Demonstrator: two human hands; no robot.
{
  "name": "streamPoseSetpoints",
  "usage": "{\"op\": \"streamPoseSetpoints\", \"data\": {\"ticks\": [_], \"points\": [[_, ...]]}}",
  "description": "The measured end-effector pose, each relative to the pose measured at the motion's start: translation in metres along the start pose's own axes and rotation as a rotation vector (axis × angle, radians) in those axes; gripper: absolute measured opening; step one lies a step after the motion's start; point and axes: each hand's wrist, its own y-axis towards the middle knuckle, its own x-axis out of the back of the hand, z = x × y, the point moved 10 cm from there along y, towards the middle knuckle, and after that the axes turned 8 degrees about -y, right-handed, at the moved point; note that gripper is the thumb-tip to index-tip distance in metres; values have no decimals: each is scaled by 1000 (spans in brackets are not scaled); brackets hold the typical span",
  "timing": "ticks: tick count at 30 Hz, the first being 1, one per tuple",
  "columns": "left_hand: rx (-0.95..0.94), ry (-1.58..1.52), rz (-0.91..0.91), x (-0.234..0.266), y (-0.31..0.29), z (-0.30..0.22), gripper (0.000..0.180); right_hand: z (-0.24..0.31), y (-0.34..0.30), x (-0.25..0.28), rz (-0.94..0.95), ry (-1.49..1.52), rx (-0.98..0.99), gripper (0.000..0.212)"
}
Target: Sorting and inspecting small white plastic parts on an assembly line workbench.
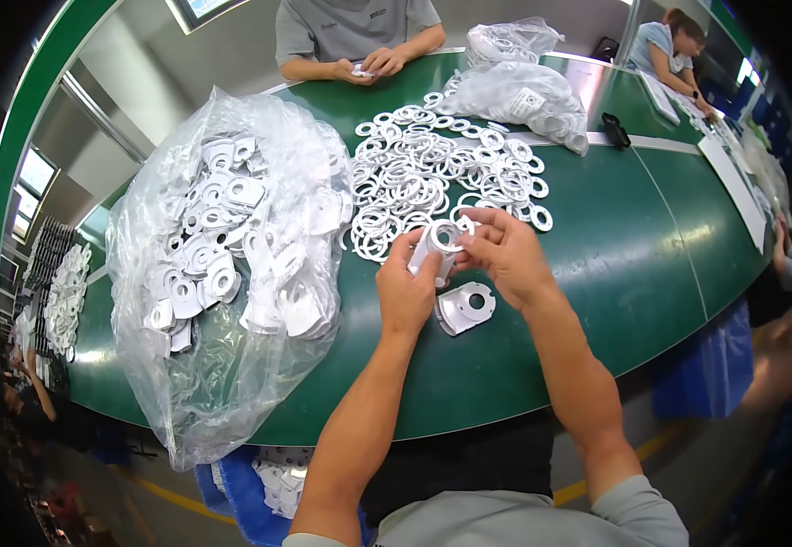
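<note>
My left hand is closed around a white plastic housing with a round opening, held above the green table. At that opening, the thumb and fingers of my right hand pinch a white plastic ring. Fingers partly cover the ring, so I cannot tell how it sits against the housing. Just below my hands, a white plate-shaped part with a round hole lies on the table. Beyond them spreads a heap of loose white rings.
A large clear plastic bag of white parts lies open at left. Bagged rings and a black object are farther back. A co-worker handles a small white part across the table. A blue bin stands below the near edge.
</note>
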Motion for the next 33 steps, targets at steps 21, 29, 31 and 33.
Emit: {"op": "streamPoseSetpoints", "data": {"ticks": [21, 29, 31, 33], "points": [[228, -415, 46, -9, 4, 7, 34, 32, 1, 38, -146, -84, 65, 35], [400, -671, 87, -12, 31, 14, 37, 40, 52, 15, 6, -191, 18, 24], [367, -666, 89, -14, 50, 6, 35, 45, 68, 18, -28, -205, 37, 22], [395, -636, 45, -12, 69, 7, 33, 34, 85, 19, 5, -43, -86, 20]]}}
